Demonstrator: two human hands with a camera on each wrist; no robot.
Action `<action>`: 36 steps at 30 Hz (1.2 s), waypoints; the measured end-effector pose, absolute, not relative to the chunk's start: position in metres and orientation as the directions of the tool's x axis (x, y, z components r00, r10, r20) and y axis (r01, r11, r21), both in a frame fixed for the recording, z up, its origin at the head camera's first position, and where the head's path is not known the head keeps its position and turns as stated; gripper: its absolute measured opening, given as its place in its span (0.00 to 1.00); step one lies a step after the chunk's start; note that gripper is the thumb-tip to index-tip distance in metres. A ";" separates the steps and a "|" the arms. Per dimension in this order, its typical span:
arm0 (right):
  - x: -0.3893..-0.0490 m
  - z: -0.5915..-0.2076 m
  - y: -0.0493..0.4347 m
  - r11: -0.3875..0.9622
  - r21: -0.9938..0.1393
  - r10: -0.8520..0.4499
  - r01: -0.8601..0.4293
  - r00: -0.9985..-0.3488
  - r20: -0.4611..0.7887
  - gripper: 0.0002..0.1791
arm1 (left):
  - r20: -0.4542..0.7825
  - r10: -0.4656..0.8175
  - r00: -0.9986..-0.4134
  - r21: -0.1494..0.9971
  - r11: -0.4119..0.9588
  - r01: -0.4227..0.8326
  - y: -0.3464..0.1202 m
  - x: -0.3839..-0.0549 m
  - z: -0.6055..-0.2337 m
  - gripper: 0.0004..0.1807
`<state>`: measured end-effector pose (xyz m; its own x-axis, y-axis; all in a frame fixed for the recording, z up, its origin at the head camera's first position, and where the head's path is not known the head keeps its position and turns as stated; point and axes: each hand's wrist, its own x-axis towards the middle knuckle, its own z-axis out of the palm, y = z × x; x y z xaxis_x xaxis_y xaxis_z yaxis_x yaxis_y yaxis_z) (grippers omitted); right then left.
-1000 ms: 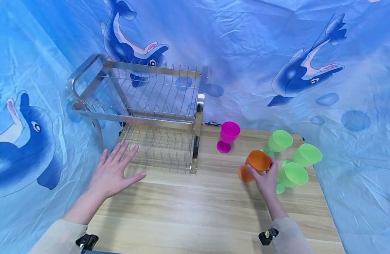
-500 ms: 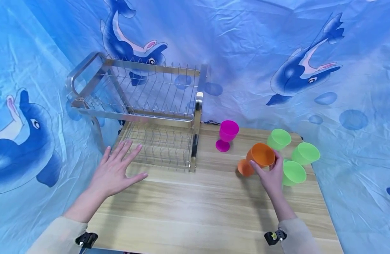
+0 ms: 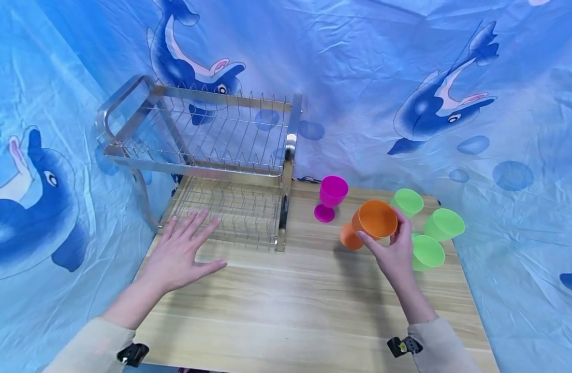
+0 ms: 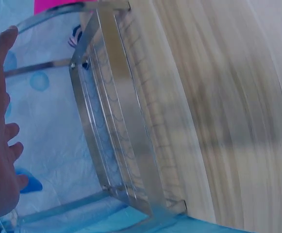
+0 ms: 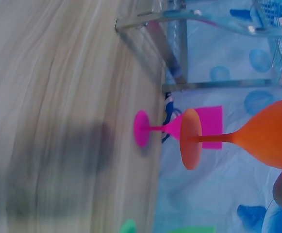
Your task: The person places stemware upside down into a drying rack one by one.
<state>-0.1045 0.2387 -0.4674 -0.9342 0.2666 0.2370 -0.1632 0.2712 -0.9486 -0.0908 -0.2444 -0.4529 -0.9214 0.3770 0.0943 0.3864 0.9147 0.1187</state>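
An orange goblet is gripped round its bowl by my right hand, thumb on the near side and fingers behind. In the right wrist view the orange goblet hangs above the table, its foot off the surface. A magenta goblet stands upright behind it, beside the rack. Several green goblets stand close together to the right of my right hand. My left hand is spread with straight fingers in front of the metal dish rack, holding nothing.
The two-tier wire rack stands at the back left of the wooden table. A blue dolphin-print cloth hangs behind and at both sides. Wrist cameras are strapped to both sleeves.
My right hand has lifted the orange goblet off the table and brought it slightly up and left. My left hand has shifted a little to the right, fingers still spread.
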 end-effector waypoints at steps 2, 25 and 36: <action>-0.103 -0.463 0.234 0.234 -0.954 0.251 -0.186 -0.937 0.244 0.51 | 0.101 0.401 -0.911 0.114 0.905 0.411 -0.238 -0.090 -0.455 0.56; -0.090 -0.454 0.188 -0.122 -0.955 0.120 -0.271 -0.959 0.257 0.47 | 0.354 0.609 -0.710 0.329 0.629 0.704 -0.111 -0.106 -0.465 0.53; -0.088 -0.446 0.176 -0.174 -0.947 0.080 -0.269 -0.963 0.258 0.46 | 0.439 0.451 -0.777 0.612 0.484 0.626 -0.075 -0.119 -0.469 0.42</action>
<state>-0.0878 0.1758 -0.4462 -0.9628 0.0800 0.2582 -0.2685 -0.1737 -0.9475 -0.1192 -0.0752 -0.4691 -0.7770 0.4514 0.4387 0.6262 0.4835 0.6116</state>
